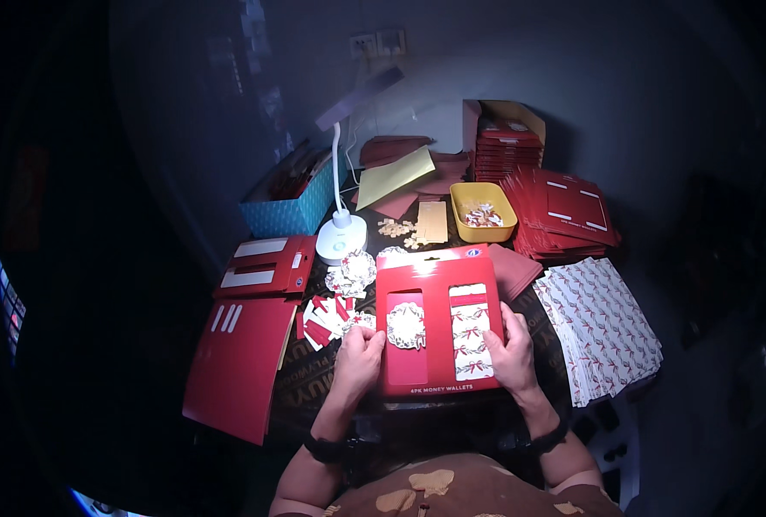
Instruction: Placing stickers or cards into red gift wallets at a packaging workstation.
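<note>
Between my hands a red card package [439, 323] stands tilted toward me, with a hang slot at its top. Two cut-out windows show a wreath piece [407, 326] on red card at the left and bow-patterned paper [472, 345] at the right. My left hand [361, 358] pinches its left edge, and my right hand [512, 353] grips the right edge with the thumb on the front. Close to my left hand lie wreath cut-outs [353, 271] and a loose heap of red and white paper strips [324, 320].
A white desk lamp [342, 234] lights the table. Red folders [236, 366] lie left, behind them a blue box [292, 207]. A yellow tub [483, 233] of small pieces, stacked red packages [564, 207] and patterned sheets [602, 327] occupy the right. Yellow paper [396, 177] lies at the back.
</note>
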`<control>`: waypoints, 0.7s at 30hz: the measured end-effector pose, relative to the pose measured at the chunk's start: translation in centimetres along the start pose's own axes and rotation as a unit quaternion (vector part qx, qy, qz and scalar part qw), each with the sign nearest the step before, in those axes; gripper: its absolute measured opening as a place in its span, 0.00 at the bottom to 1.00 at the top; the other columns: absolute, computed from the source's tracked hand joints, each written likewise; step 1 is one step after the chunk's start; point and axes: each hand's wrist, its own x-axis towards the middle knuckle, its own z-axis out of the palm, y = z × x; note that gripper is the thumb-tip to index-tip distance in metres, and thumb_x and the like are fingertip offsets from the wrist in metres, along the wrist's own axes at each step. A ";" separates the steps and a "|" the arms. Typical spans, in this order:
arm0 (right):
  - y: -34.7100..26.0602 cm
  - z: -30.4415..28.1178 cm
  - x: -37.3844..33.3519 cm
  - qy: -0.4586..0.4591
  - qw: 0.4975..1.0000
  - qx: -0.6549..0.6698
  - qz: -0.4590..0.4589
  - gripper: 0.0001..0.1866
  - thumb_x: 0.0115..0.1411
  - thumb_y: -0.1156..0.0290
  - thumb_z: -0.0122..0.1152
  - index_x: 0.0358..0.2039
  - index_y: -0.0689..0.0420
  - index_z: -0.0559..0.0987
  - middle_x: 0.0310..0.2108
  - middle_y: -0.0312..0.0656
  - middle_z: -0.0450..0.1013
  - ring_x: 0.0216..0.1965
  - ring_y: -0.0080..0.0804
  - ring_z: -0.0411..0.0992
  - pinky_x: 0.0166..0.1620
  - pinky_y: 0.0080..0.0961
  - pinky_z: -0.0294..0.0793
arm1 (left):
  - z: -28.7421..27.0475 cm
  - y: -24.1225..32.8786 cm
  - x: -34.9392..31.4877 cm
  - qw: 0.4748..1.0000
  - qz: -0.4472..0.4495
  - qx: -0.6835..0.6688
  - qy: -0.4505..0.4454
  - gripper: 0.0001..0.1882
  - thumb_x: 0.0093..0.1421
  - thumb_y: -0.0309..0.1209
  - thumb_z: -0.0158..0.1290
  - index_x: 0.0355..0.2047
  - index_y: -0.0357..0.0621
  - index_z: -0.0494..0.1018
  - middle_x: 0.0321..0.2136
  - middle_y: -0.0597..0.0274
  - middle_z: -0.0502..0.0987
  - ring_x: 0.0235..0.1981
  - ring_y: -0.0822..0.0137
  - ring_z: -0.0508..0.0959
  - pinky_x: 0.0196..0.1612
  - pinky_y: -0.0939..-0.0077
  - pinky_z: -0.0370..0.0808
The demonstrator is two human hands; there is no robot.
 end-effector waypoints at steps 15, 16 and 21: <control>-1.4 -1.4 1.8 -0.007 0.973 0.222 -0.057 0.19 0.65 0.78 0.57 0.55 0.65 0.69 0.46 0.41 0.74 0.46 0.25 0.71 0.52 0.24 0.72 | -0.8 1.7 1.2 0.863 0.080 -0.476 -0.151 0.11 0.69 0.23 0.49 0.49 0.32 0.71 0.42 0.57 0.80 0.42 0.73 0.80 0.49 0.77 0.77; -1.5 -1.3 1.9 -0.010 0.973 0.222 -0.058 0.19 0.65 0.78 0.57 0.55 0.65 0.69 0.46 0.41 0.74 0.46 0.25 0.71 0.52 0.24 0.72 | -0.8 1.6 1.3 0.859 0.076 -0.481 -0.157 0.12 0.69 0.23 0.49 0.50 0.31 0.71 0.42 0.58 0.80 0.42 0.73 0.80 0.49 0.77 0.77; -1.4 -1.1 2.2 -0.025 0.960 0.276 -0.035 0.15 0.66 0.80 0.53 0.54 0.65 0.69 0.46 0.42 0.74 0.45 0.24 0.72 0.50 0.23 0.73 | -0.2 1.9 1.6 0.846 0.084 -0.502 -0.158 0.11 0.69 0.23 0.49 0.50 0.32 0.72 0.42 0.58 0.81 0.41 0.73 0.80 0.48 0.77 0.77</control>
